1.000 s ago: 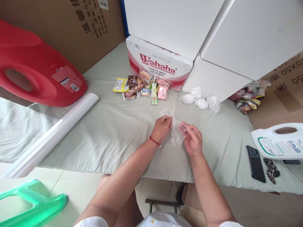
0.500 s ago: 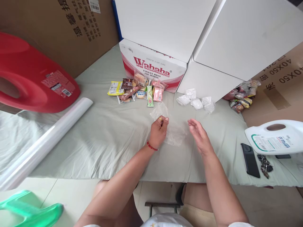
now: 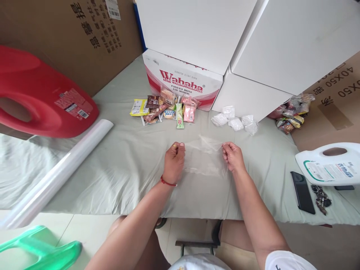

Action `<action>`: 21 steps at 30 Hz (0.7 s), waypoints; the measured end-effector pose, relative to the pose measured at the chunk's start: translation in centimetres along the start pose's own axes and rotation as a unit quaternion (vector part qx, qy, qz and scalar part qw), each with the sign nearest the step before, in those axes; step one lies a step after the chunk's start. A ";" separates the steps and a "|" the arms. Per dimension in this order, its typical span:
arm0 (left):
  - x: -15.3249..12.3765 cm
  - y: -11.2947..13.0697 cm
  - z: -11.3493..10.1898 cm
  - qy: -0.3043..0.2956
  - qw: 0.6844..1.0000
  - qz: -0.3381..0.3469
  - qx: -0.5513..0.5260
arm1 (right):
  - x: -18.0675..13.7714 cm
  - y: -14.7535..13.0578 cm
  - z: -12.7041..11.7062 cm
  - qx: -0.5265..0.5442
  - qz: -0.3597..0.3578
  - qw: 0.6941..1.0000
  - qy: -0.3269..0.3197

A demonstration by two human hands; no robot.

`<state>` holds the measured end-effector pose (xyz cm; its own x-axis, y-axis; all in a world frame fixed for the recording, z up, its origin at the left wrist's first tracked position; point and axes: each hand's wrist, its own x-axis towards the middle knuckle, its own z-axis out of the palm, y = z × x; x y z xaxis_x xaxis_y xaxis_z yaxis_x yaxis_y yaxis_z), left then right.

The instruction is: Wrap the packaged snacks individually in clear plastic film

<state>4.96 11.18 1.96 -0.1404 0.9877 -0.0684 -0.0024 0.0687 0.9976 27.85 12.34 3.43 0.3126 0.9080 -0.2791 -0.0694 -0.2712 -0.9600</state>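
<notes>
A thin clear plastic bag (image 3: pixel 204 157) is stretched out between my two hands, just over the cloth. My left hand (image 3: pixel 174 160) pinches its left side between thumb and fingers; a red bracelet circles that wrist. On the other side, my right hand (image 3: pixel 233 155) is closed on the bag's right edge. Beyond the bag lies a pile of wrapped snacks (image 3: pixel 168 107), with a green packet (image 3: pixel 179 116) and a pink packet (image 3: pixel 189 113) at its near side. Several folded clear plastic bundles (image 3: pixel 236 123) sit to the right of the pile.
A Wahaha carton (image 3: pixel 182 80) and white boxes (image 3: pixel 194 30) stand behind. On the left are a red jug (image 3: pixel 47 97) and a plastic roll (image 3: pixel 70 161). A white detergent bottle (image 3: pixel 332 165), phone (image 3: pixel 302 192), keys (image 3: pixel 322 198) and more snacks (image 3: pixel 295 114) lie on the right.
My right hand was open and apart from the plastic; now it has closed on the bag's right edge. My left hand has shifted left, and the bag is spread flat between them.
</notes>
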 end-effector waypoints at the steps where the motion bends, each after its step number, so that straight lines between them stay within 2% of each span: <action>1: 0.1 -0.1 -0.4 -0.002 1.000 -0.008 0.016 | -0.1 0.2 -0.5 0.002 0.007 1.000 0.011; 4: 0.3 -0.2 -1.2 -0.037 0.994 -0.032 0.100 | -0.8 0.6 -1.2 0.012 0.016 0.999 0.027; 6: 0.3 0.0 -1.4 -0.040 0.987 -0.021 0.153 | -1.3 0.7 -1.2 0.021 0.021 0.999 0.026; 8: 0.3 0.5 -1.3 -0.022 0.982 0.035 0.184 | -1.8 0.7 -1.0 0.023 0.027 0.999 0.019; 10: 0.1 1.2 -1.0 -0.027 0.970 0.128 0.206 | -2.2 0.7 -0.8 0.020 0.030 0.999 0.013; 12: -0.2 1.6 -0.6 -0.071 0.944 0.218 0.239 | -2.4 0.7 -0.5 0.019 0.030 0.999 0.013; 14: -0.4 1.7 -0.2 -0.127 0.910 0.272 0.288 | -2.5 0.7 -0.4 0.020 0.032 0.999 0.013; 18: -0.6 0.7 0.8 -0.202 0.852 0.298 0.379 | -2.4 0.7 0.0 0.018 0.027 0.999 0.002; 21: -0.3 0.1 1.2 -0.223 0.847 0.277 0.394 | -2.4 0.8 0.0 0.013 0.030 0.999 0.000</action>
<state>6.21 11.02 2.04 0.4845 0.8419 0.2378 0.6286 -0.5240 0.5746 27.01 9.97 3.30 0.3079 0.8904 -0.3354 -0.1131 -0.3158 -0.9421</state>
